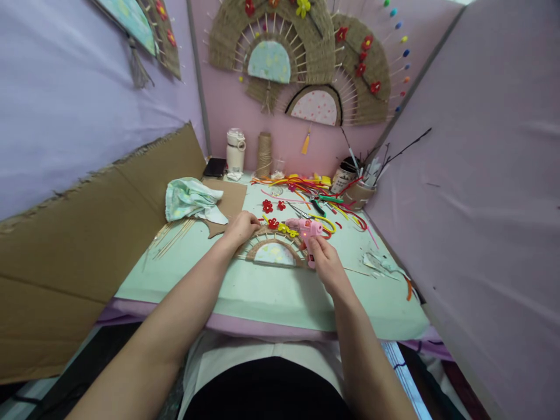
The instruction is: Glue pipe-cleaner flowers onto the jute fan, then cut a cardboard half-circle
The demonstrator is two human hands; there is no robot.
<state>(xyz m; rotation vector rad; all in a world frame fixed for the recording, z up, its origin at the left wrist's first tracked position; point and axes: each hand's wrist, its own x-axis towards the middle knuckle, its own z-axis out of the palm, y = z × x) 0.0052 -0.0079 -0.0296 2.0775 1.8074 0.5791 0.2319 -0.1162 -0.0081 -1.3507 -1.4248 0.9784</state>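
1. Left hand (241,226): fingers curled close together, bearing down on the upper left rim of the woven fan (275,252).
2. Right hand (327,265): fingers wrapped tight round the grip of the pink glue gun (306,229), nozzle over the fan's upper right rim.
3. The fan lies flat mid-tabletop (271,291), with a bare green surface between it and the near edge.
4. Cardboard sheet (87,233) leans along the left edge; a cloth wall hugs the right edge.
5. Just behind the fan: red flowers (267,206), scissors (301,211), a tangle of pipe cleaners (315,189).
6. Left of the fan: skewers (172,236), crumpled cloth (190,199).
7. Far edge: twine spool (263,154), white bottle (235,150).
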